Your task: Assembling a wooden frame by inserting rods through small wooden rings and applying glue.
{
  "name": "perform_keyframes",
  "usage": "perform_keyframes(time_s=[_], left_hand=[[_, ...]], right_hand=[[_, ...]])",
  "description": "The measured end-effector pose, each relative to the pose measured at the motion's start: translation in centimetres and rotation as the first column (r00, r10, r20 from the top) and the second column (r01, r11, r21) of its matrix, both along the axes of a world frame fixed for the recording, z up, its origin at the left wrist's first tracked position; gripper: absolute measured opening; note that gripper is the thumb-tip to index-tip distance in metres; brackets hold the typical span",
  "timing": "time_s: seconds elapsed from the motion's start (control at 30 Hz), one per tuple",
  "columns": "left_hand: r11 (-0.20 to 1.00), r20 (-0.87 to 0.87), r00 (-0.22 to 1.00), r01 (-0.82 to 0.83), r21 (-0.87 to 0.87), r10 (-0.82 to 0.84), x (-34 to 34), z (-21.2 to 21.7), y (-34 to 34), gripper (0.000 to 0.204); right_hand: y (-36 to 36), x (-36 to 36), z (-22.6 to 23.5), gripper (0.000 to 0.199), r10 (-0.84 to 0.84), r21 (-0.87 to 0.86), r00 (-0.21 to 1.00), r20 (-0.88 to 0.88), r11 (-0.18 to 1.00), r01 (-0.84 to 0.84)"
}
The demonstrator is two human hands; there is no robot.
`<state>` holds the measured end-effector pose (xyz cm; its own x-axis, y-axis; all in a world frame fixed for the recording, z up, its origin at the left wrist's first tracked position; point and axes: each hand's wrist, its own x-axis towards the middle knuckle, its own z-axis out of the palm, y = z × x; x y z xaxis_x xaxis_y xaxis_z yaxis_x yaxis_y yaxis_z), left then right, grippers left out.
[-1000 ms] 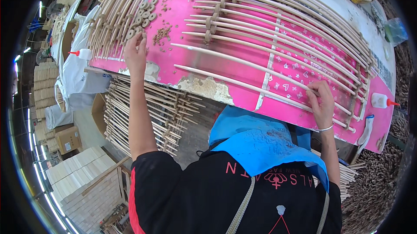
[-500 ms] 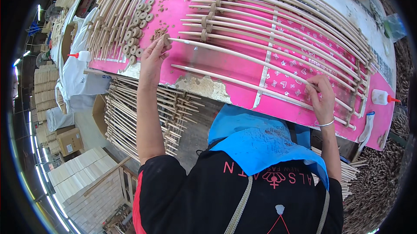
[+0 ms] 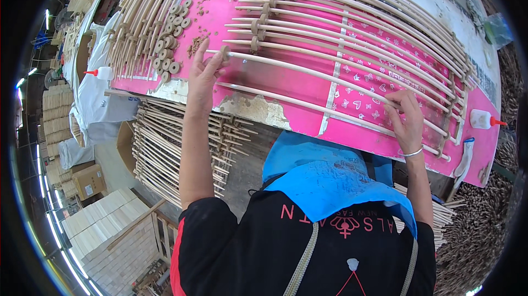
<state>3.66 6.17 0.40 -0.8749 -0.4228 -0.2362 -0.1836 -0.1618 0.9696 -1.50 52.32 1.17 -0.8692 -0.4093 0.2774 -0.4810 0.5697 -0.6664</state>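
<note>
In front of me a long pale wooden stick lies slantwise, with a brown wooden ring around its tapered left end. The stick's tip pokes out past the ring on the left. My left hand has its thumb and fingers at that ring, one finger lifted beside the tip. Farther right, my right hand is closed on the same stick, thumb and fingers around it. Nearer me rests another bare stick. Beyond, several sticks lie side by side with rings near both ends.
Loose rings pile up at the left beside ringed sticks. A red-tipped white bottle stands left, another bottle lies right near a white-handled tool. Finished-looking sticks are stacked below the pink tabletop.
The ring has gone from the stick's tip a short way onto it, moving right with my left hand. Fingers of that hand have spread somewhat. My right hand stays about where it was.
</note>
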Motion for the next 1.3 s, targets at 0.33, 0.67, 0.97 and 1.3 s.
perform_keyframes(time_s=[0.33, 0.67, 0.97, 1.3], left_hand=[[0.985, -0.040, 0.999, 0.003, -0.175, -0.010, 0.0, 0.3, 2.9, 0.078], [0.972, -0.011, 0.998, 0.061, -0.228, -0.065, 0.2, 0.0, 4.2, 0.086], [0.480, 0.023, 0.992, 0.080, -0.874, -0.124, 0.3, 0.7, 3.9, 0.050], [0.144, 0.055, 0.957, 0.099, -0.985, -0.285, -0.3, -0.5, 3.9, 0.042]], right_hand=[[0.5, -0.9, 0.2, 0.012, 0.009, 0.141, 0.990, -0.142, 0.990, 0.011], [0.6, -1.3, -0.4, 0.014, -0.013, 0.184, 1.000, -0.012, 0.983, 0.015], [1.1, -1.9, -1.5, 0.016, -0.033, 0.141, 0.999, -0.018, 0.989, 0.035], [1.5, -1.9, -1.7, 0.016, -0.025, 0.138, 0.999, 0.021, 0.990, 0.022]])
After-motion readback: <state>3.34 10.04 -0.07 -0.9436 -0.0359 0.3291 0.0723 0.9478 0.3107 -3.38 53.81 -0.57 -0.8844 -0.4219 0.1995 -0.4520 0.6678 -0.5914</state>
